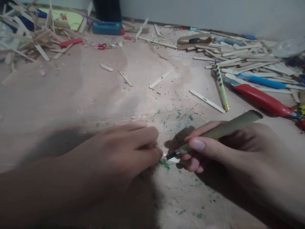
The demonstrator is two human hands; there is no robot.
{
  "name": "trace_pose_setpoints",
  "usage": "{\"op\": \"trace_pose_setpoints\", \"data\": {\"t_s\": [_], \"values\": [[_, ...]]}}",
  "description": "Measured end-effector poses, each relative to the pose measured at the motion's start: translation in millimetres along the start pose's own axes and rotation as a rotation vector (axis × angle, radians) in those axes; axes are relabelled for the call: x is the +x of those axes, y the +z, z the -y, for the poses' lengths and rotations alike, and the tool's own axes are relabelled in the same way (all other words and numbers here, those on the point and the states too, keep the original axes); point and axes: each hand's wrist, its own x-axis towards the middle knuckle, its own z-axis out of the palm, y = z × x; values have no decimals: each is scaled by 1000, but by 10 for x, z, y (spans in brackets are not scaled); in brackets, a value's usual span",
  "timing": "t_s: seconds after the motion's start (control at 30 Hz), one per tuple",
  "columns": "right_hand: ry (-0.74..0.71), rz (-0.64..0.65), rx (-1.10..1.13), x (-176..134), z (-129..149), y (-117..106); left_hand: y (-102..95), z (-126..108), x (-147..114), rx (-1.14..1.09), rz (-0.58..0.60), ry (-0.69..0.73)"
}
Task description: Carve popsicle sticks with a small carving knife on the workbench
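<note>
My right hand point(234, 152) grips a wood-carving chisel point(234, 125) like a pen, thumb and fingers around its brownish handle. Its dark metal tip points left and down, touching or just above a pale craft stick point(173, 159). Low on the table, my left hand point(126, 146) is closed, pinching the left end of that stick between thumb and fingers. Most of the stick is hidden by the two hands. Green shavings point(164, 163) lie around the tip. Beyond my right hand rests another craft stick point(206, 101) with a small slot cut in its middle.
A yellow pencil with purple dots point(221, 86) and a red-handled utility knife point(263, 99) lie at the right, by a blue pen point(262, 80). Craft sticks point(238, 60) heap at back right, more sticks point(26, 38) at back left. A blue box point(106, 28) stands behind.
</note>
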Motion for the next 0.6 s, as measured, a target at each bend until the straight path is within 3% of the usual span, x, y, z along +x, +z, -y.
{"op": "trace_pose_setpoints", "data": {"t_s": [0.17, 0.37, 0.6], "values": [[7, 128, -39, 98, 40, -57, 53, -50, 42, 70, 55, -111], [-111, 186, 4, 248, -45, -66, 97, -92, 161, 98, 76, -111], [-56, 137, 49, 192, 26, 27, -32, -15, 90, 33, 81, -56]]}}
